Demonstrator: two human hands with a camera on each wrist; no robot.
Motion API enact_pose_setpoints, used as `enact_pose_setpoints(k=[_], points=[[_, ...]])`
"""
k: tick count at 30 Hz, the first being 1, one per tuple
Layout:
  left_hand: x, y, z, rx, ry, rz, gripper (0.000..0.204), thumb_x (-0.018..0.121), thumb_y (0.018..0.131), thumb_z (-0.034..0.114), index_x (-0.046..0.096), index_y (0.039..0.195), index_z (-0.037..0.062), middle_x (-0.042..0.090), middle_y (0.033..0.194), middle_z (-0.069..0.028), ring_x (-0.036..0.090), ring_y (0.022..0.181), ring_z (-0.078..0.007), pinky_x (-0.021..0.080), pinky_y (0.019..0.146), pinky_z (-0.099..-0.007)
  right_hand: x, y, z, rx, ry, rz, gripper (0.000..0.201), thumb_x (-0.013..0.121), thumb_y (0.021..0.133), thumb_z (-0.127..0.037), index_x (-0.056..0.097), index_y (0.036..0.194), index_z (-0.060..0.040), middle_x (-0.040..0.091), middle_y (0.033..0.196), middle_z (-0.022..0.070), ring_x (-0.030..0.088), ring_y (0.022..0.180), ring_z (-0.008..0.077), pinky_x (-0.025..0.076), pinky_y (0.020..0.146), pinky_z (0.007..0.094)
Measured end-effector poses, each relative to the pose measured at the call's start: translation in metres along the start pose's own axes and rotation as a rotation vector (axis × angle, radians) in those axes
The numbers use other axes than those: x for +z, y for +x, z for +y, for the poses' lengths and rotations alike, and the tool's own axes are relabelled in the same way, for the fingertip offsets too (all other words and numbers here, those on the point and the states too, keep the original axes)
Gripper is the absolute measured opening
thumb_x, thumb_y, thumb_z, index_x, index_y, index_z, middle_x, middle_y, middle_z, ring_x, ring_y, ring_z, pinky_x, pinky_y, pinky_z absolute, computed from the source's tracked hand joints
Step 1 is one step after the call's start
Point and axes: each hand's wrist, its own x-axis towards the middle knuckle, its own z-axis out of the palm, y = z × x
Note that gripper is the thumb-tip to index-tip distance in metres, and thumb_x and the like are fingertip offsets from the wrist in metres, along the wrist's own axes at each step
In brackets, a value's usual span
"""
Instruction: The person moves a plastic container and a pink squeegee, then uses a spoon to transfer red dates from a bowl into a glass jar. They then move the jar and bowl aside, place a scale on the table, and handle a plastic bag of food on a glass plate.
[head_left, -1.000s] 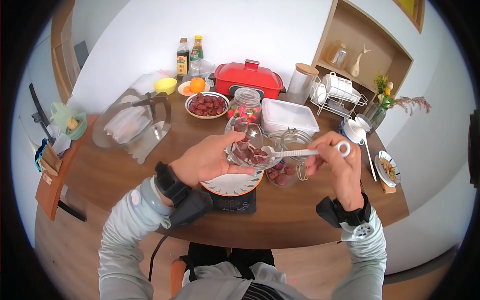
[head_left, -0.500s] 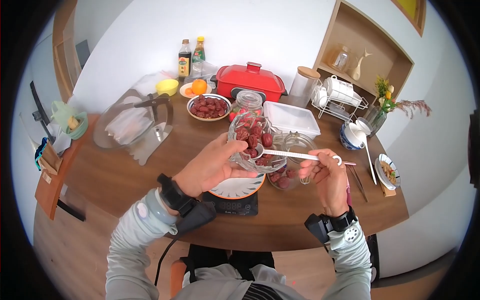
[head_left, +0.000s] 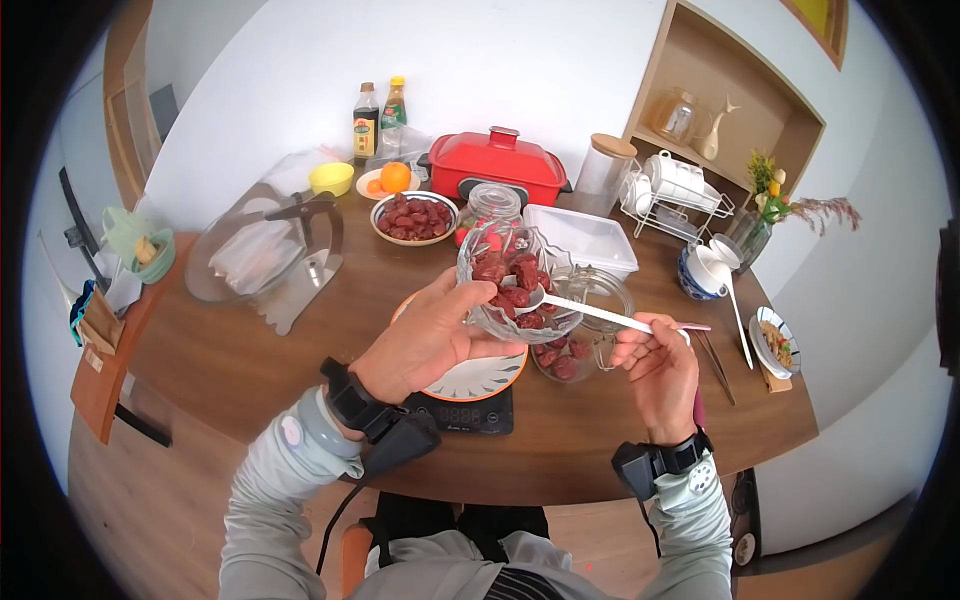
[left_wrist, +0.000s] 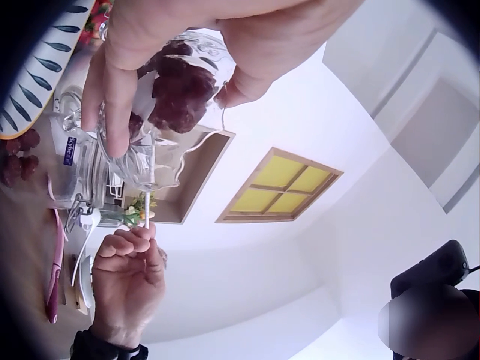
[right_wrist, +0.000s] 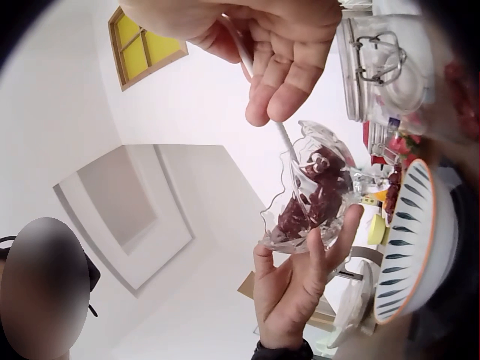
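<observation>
My left hand [head_left: 425, 335] holds a scalloped clear glass bowl [head_left: 562, 322] from its left side, thumb at the rim and fingers underneath. Dark red dried dates [head_left: 522, 272] fill the bowl, which is tilted toward me. From the right, my right hand [head_left: 658, 375] pinches the end of a white spoon [head_left: 600, 314]; the spoon's head lies among the dates. Beneath the bowl stands a clip-top glass jar [head_left: 603, 350] with more dates inside, its lid swung back. A leaf-patterned plate [head_left: 470, 378] with an orange rim sits on a black kitchen scale [head_left: 460, 414], partly behind my left hand.
Behind are a bowl of dates [head_left: 415, 218], a red electric cooker [head_left: 500, 168], a lidded jar [head_left: 495, 203] and a white plastic box [head_left: 580, 238]. To the right lie a pink-handled utensil [head_left: 718, 368], a white-blue bowl [head_left: 700, 272] and a food dish [head_left: 770, 338]. A glass lid [head_left: 215, 240] lies left.
The glass bowl has tipped toward me, showing more dates. My right hand has dropped lower and turned, so the spoon handle slopes down to the right. The pink-handled utensil has come into sight.
</observation>
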Motion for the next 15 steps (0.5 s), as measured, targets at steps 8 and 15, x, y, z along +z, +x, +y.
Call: enact_pose_setpoints(k=[8, 15], points=[[0.001, 0.006, -0.005, -0.014, -0.082, 0.006, 0.029, 0.05, 0.09, 0.014, 0.044, 0.118, 0.0054, 0.05, 0.12, -0.0094, 0.053, 0.109, -0.026, 0.048, 0.09, -0.0503, -0.008, -0.001, -0.018, -0.064, 0.008, 0.03, 0.024, 0.04, 0.093, -0.015, 0.055, 0.1, 0.003, 0.065, 0.081, 0.0162, 0.064, 0.068, 0.0213, 0.053, 0.064, 0.032], [-0.002, 0.006, -0.009, -0.048, -0.102, 0.021, 0.039, 0.048, 0.091, 0.018, 0.041, 0.127, 0.0039, 0.05, 0.126, -0.0145, 0.05, 0.115, -0.0295, 0.044, 0.096, -0.0466, -0.024, 0.003, -0.05, -0.18, -0.041, 0.15, 0.025, 0.043, 0.093, -0.017, 0.054, 0.1, 0.0037, 0.065, 0.081, 0.0142, 0.063, 0.068, 0.0199, 0.052, 0.064, 0.0307]])
